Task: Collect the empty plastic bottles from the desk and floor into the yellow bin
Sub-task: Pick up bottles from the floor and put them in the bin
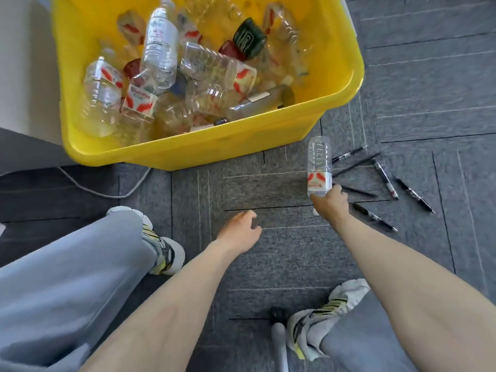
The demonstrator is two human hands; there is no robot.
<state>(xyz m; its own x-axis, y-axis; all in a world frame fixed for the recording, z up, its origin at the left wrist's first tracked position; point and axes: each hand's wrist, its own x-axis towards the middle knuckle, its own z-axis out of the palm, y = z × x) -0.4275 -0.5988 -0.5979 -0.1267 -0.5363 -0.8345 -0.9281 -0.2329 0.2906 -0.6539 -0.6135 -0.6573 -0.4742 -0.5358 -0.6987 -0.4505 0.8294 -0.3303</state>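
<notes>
The yellow bin [241, 142] stands on the grey carpet ahead of me, holding several empty clear plastic bottles [161, 49], some with red and white labels. My right hand [331, 204] grips the neck end of one clear bottle [318, 162] with a red and white label, its base pointing away toward the bin's near right corner. My left hand [240, 229] hovers over the carpet in front of the bin, fingers loosely curled, holding nothing.
Several black pens [386, 181] lie scattered on the carpet right of the held bottle. A white cable [107, 193] runs under the bin's near left corner. A grey cabinet [24, 76] stands left of the bin. My legs and sneakers [163, 251] flank my arms.
</notes>
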